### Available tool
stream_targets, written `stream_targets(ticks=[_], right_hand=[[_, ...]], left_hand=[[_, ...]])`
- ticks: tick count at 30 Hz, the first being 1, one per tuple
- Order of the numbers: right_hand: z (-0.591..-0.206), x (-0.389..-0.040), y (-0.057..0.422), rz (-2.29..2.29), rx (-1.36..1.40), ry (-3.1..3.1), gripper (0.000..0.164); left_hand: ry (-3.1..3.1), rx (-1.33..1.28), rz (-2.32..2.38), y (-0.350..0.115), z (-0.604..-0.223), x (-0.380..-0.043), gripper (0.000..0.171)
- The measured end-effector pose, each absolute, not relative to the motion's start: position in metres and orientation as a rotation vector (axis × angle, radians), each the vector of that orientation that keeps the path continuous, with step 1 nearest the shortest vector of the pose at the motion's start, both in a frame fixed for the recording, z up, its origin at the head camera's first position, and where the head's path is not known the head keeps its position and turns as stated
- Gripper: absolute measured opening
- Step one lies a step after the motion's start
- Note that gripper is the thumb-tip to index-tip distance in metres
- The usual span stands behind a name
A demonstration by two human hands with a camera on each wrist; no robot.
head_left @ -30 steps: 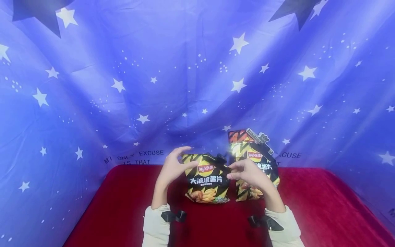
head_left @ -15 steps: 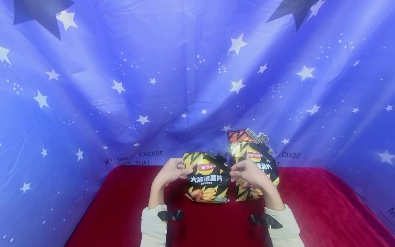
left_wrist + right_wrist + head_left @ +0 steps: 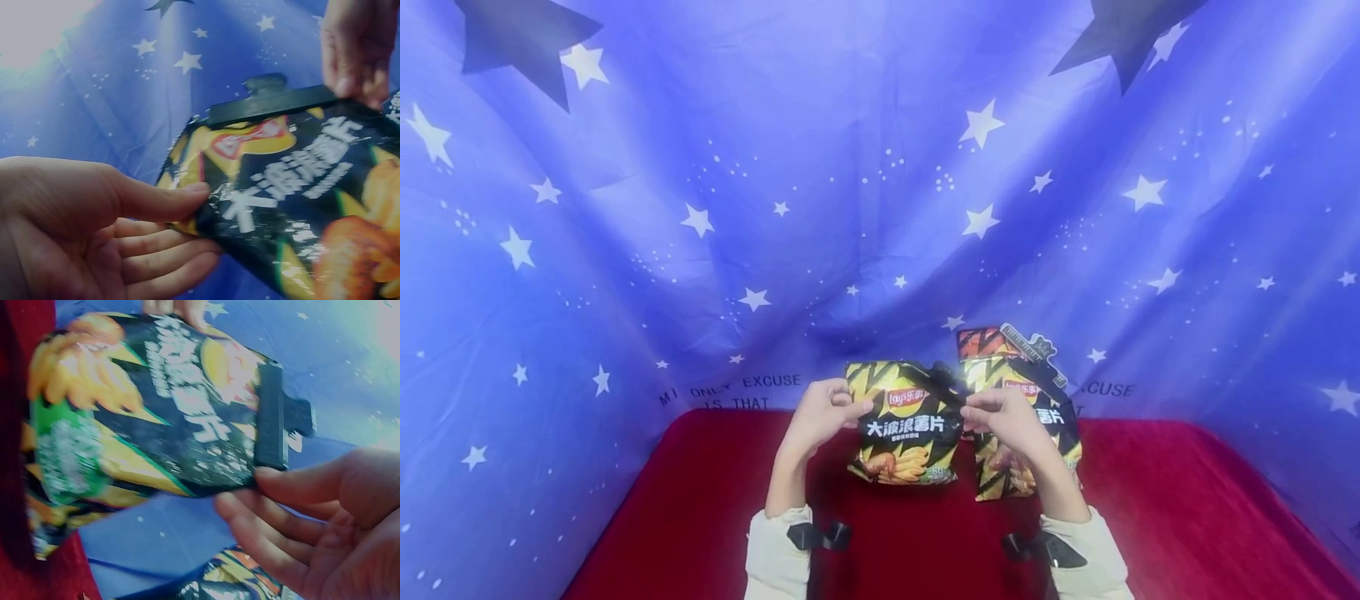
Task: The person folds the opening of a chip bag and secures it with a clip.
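Note:
A black and yellow Lay's chip bag (image 3: pixel 902 450) hangs between my two hands, front facing me and tilted slightly. My left hand (image 3: pixel 820 417) pinches its left side, thumb on the front and fingers behind. At the upper right corner my right hand (image 3: pixel 1007 421) pinches the edge, thumb beside the end of a black bag clip (image 3: pixel 270 415). That clip runs across the bag's top, as the left wrist view also shows. Close behind my right hand stands a second chip bag (image 3: pixel 981 373), partly covered by it, with a grey and black clip (image 3: pixel 1033 354) across its upper right corner.
A red velvety cloth (image 3: pixel 1165 508) covers the table. Behind it and at both sides hangs a blue curtain (image 3: pixel 820 125) with white stars and printed lettering. Black straps with small devices (image 3: pixel 820 536) sit on both wrists over light sleeves.
My left hand has closed from spread fingers to a pinch on the bag's left side. The held bag has risen a little relative to the second one. The head view has shifted slightly.

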State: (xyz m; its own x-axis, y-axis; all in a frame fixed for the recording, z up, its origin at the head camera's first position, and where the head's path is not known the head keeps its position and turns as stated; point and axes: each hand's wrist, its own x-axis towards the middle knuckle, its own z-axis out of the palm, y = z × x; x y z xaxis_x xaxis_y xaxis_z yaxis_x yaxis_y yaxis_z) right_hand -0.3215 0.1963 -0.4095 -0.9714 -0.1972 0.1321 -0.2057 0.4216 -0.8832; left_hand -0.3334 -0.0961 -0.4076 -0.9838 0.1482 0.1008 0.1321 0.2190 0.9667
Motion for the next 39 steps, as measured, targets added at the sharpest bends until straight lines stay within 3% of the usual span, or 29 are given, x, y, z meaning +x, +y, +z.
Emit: stream_targets(ticks=[6, 12, 26, 39], right_hand=[[-0.403, -0.337, 0.184, 1.687, 0.171, -2.511, 0.029], [-0.398, -0.359, 0.177, 1.737, 0.068, -2.416, 0.027], [-0.41, -0.398, 0.167, 1.567, -0.029, -2.461, 0.024], [-0.419, -0.399, 0.154, 1.144, -0.091, -2.639, 0.022]], left_hand=[[2.421, 0.197, 2.156, -0.088, -0.401, -0.345, 0.015], [2.397, 0.05, 2.269, -0.081, -0.398, -0.363, 0.029], [2.337, -0.09, 2.366, -0.071, -0.414, -0.397, 0.04], [2.299, -0.251, 2.436, -0.063, -0.448, -0.415, 0.035]])
